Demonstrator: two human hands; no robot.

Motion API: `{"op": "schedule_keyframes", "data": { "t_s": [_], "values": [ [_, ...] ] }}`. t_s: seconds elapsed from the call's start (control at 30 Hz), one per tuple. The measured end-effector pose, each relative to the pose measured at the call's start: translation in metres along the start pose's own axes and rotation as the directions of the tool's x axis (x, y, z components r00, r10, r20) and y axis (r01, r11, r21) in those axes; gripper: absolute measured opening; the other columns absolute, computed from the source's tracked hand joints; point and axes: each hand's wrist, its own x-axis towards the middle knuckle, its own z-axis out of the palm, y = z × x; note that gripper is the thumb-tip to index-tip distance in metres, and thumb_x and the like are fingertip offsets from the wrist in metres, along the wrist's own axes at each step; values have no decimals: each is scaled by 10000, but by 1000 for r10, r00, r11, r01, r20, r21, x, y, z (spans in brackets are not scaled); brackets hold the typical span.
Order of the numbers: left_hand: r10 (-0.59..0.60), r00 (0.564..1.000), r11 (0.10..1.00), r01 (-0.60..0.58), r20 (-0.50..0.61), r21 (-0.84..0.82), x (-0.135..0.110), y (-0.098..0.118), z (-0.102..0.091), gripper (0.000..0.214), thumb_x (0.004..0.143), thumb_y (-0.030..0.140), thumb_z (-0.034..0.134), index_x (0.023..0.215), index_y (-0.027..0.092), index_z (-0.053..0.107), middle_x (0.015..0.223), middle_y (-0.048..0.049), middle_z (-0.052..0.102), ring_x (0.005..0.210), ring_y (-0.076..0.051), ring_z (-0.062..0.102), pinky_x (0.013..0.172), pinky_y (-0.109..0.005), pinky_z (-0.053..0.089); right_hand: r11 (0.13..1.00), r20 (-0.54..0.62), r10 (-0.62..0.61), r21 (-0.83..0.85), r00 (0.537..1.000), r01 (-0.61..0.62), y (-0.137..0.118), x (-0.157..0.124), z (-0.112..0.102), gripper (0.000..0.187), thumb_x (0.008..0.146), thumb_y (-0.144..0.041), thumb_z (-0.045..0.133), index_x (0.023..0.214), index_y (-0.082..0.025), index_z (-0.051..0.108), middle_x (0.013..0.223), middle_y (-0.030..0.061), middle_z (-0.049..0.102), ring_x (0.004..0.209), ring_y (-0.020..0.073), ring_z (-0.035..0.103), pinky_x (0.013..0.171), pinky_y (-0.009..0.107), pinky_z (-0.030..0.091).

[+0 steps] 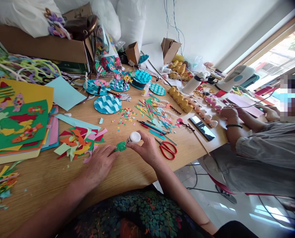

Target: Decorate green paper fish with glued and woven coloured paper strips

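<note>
My right hand is closed around a white glue stick, whose tip rests on a small green paper cutout lying on the wooden table. My left hand lies flat on the table with fingers stretched out, its fingertips pressing the left edge of the green cutout. A pile of colored paper scraps lies just beyond my left hand. Red-handled scissors rest to the right of my right hand.
Stacked colored paper sheets lie at the left. Blue wavy paper discs, paper strips and pencils fill the middle. A black phone lies at the right. Another person in a grey shirt works at the table's right side.
</note>
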Motion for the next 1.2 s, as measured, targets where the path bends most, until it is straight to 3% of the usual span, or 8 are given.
{"op": "schedule_keyframes", "data": {
  "t_s": [0.57, 0.8, 1.2],
  "values": [
    [43, 999, 998, -43, 9, 41, 1, 1, -3, 265, 851, 110, 409, 1003, 169, 618, 1062, -102, 606, 991, -249, 532, 846, -433, 466, 1000, -24, 6, 4, 1000, -6, 1, 1, -5, 235, 717, -391, 646, 735, -181, 543, 698, 6, 583, 653, 139, 522, 598, 233, 358],
    [52, 999, 997, -53, 11, 53, 2, 1, -4, 251, 837, 99, 440, 1017, 145, 608, 1052, -104, 601, 983, -254, 525, 842, -432, 467, 999, 15, -27, 46, 1000, 27, 0, -1, 7, 258, 732, -434, 615, 728, -188, 534, 673, -7, 559, 632, 129, 505, 578, 223, 349],
    [35, 999, 998, -36, 17, 43, 2, 1, -2, 243, 846, 121, 447, 1026, 149, 608, 1036, -101, 605, 965, -259, 537, 810, -433, 476, 997, 32, -59, 48, 998, 57, -1, 4, 8, 253, 725, -416, 633, 730, -181, 539, 683, -3, 566, 641, 130, 514, 575, 221, 342]
  ]
}}
